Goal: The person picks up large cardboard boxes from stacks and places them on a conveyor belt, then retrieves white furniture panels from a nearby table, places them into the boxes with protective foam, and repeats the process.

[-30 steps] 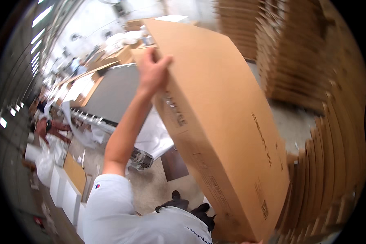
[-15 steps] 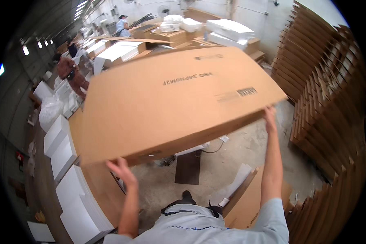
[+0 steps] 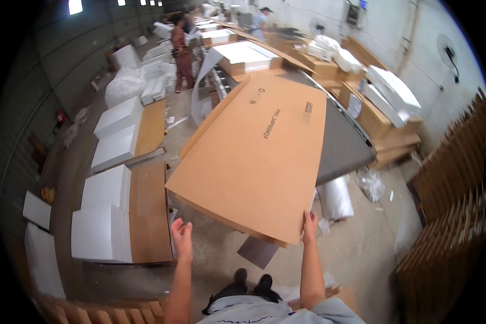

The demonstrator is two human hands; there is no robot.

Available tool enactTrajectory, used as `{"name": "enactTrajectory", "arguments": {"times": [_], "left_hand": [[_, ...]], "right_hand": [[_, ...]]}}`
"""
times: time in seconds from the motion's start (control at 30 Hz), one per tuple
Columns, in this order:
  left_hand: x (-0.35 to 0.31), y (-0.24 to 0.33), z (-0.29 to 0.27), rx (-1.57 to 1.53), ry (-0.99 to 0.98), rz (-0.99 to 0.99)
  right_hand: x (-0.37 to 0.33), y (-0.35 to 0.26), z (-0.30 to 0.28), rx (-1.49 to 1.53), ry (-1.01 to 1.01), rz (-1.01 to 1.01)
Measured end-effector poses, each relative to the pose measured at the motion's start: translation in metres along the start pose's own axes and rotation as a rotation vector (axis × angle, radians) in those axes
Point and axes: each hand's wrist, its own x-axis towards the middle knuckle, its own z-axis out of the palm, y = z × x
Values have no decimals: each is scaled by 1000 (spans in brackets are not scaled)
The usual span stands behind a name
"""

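A large, flat brown cardboard box with dark print on its top lies in front of me. Its far part is over a dark grey conveyor belt, and its near end juts out toward me above the floor. My right hand grips the box's near right corner, thumb along the edge. Off the box's near left corner, my left hand is in the air with its fingers apart, touching nothing. The underside of the box is hidden.
White foam blocks stand on brown board at the left. Stacked cardboard leans at the right. Another foam-filled carton sits farther up the belt. Two people work in the background; plastic wrap lies on the floor.
The box has swung round from lying crosswise to pointing away from me, its far part now over the belt. My left hand has let go of its edge. The view has turned left.
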Motion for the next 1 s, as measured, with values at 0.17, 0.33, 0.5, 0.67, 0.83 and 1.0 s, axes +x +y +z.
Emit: {"name": "enactTrajectory", "arguments": {"times": [0.17, 0.33, 0.5, 0.67, 0.83, 1.0], "left_hand": [[52, -24, 46, -502, -159, -615], [72, -55, 121, -502, -135, -409], [2, 16, 159, -470, -987, -601], [20, 111, 119, 122, -2510, -179], [194, 104, 46, -186, -1590, -65], [308, 108, 34, -285, -974, -218]], "right_hand": [[-47, 20, -92, 99, -351, 318], [-126, -34, -26, 634, -580, 385], [-51, -43, -26, 844, -479, -436], [67, -39, -113, 908, 282, -154], [11, -16, -37, 639, 71, 184], [-33, -21, 52, 584, 119, 164]]}}
